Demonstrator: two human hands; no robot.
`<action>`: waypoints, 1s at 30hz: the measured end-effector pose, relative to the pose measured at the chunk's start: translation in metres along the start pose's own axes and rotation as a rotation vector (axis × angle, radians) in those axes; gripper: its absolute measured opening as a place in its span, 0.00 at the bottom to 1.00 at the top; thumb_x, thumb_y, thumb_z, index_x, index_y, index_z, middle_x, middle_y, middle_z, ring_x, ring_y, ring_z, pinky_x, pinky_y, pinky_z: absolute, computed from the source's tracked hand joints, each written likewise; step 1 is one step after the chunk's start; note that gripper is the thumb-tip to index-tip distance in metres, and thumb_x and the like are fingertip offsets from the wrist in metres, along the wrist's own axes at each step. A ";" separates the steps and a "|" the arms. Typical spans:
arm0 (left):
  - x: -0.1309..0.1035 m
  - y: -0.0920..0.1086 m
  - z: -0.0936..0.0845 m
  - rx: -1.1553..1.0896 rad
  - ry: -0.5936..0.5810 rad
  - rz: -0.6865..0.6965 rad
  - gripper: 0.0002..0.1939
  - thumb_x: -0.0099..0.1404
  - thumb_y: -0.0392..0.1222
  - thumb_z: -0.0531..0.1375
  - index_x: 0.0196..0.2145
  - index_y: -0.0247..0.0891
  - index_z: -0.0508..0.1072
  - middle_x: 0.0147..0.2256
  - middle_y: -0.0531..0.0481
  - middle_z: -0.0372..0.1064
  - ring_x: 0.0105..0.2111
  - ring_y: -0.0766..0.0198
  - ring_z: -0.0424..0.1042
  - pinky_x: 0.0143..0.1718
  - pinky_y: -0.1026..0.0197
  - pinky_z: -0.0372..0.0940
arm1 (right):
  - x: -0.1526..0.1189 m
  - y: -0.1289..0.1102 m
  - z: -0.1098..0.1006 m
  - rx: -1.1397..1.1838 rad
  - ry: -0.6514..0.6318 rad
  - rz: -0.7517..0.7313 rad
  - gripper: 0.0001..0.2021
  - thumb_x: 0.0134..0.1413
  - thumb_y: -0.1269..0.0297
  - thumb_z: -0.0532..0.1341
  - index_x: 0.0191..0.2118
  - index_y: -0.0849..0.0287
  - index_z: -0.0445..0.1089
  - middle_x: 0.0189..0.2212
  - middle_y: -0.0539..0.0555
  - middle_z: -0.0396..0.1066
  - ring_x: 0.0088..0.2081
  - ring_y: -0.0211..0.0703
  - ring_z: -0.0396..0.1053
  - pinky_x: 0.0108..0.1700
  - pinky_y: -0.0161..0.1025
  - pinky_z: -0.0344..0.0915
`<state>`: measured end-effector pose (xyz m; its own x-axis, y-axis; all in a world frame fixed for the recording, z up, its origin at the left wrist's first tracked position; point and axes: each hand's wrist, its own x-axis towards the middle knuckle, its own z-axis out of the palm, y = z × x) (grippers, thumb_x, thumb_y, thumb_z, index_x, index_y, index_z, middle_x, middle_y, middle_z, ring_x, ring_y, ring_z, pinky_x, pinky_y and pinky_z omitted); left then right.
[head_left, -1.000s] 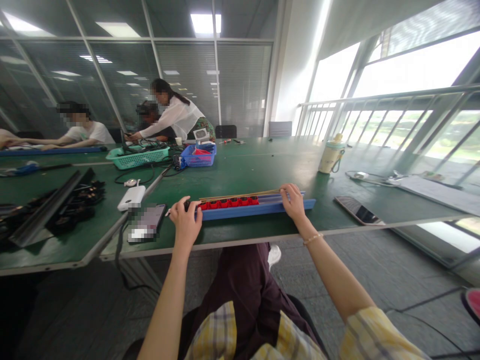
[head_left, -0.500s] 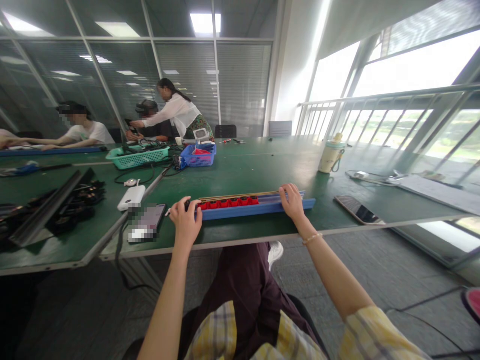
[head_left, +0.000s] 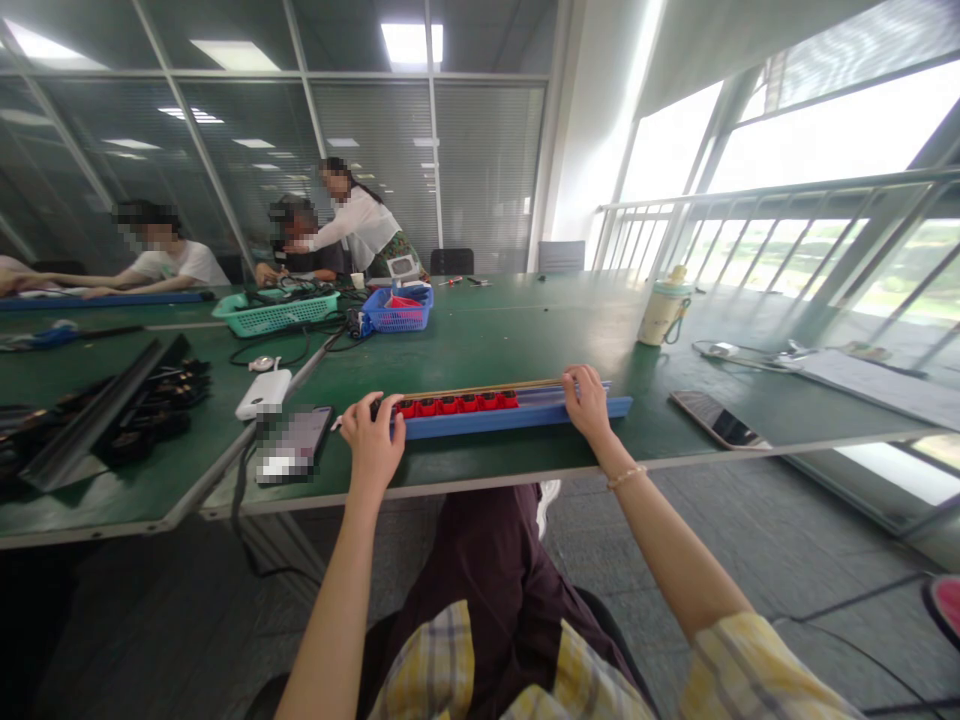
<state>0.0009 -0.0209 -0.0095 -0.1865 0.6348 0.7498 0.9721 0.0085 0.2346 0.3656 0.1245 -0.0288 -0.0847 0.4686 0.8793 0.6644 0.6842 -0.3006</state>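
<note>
A long blue channel (head_left: pixel 480 420) lies along the front of the green table, with a row of red and black pieces (head_left: pixel 457 404) in its left and middle part. A thin yellowish strip (head_left: pixel 495 387) runs along its back edge. My left hand (head_left: pixel 373 440) curls over the left end, thumb against the near wall and fingers on the far side. Near the right end, my right hand (head_left: pixel 589 405) bends its fingers over the channel, by the end of the strip. My fingers hide exactly what they press on.
Left of me are a phone (head_left: pixel 296 445), a white box (head_left: pixel 262 395) and black parts (head_left: pixel 150 400). Green (head_left: pixel 277 315) and blue (head_left: pixel 397 315) baskets stand farther back. A bottle (head_left: pixel 664 312) and another phone (head_left: pixel 716 418) are at right. Several people work at the far left.
My hands and the channel stay almost still; the right hand has shifted very slightly right. In the background, the standing person's arms have moved toward a seated person's head.
</note>
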 end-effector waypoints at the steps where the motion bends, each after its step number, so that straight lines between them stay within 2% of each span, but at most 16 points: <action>1: 0.000 0.000 0.000 0.001 0.000 0.001 0.18 0.69 0.44 0.53 0.53 0.45 0.75 0.57 0.40 0.62 0.55 0.45 0.55 0.56 0.42 0.54 | 0.000 0.000 0.000 -0.003 0.009 0.002 0.13 0.69 0.56 0.47 0.35 0.53 0.63 0.36 0.58 0.70 0.41 0.50 0.66 0.47 0.48 0.64; 11: 0.000 -0.001 0.001 -0.013 0.012 0.003 0.15 0.69 0.45 0.53 0.47 0.44 0.77 0.56 0.41 0.63 0.55 0.46 0.56 0.55 0.43 0.55 | 0.001 -0.001 -0.002 -0.001 -0.012 0.002 0.12 0.69 0.57 0.49 0.34 0.53 0.63 0.36 0.58 0.70 0.41 0.50 0.66 0.47 0.48 0.63; 22: 0.000 -0.001 0.000 -0.015 -0.007 0.018 0.16 0.69 0.45 0.53 0.48 0.46 0.78 0.57 0.41 0.62 0.55 0.46 0.55 0.55 0.43 0.54 | 0.000 -0.001 -0.002 0.015 -0.020 0.022 0.12 0.67 0.57 0.52 0.33 0.53 0.65 0.34 0.56 0.71 0.40 0.50 0.67 0.46 0.48 0.63; 30: 0.000 -0.002 0.001 -0.010 -0.005 0.023 0.15 0.69 0.44 0.53 0.47 0.46 0.78 0.57 0.42 0.63 0.54 0.46 0.56 0.55 0.43 0.55 | 0.000 -0.004 -0.005 0.011 -0.037 0.037 0.06 0.62 0.60 0.55 0.35 0.54 0.66 0.33 0.55 0.71 0.40 0.50 0.67 0.46 0.47 0.63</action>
<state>-0.0008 -0.0201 -0.0110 -0.1630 0.6387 0.7520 0.9747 -0.0141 0.2233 0.3669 0.1187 -0.0256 -0.0875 0.5142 0.8532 0.6598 0.6716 -0.3371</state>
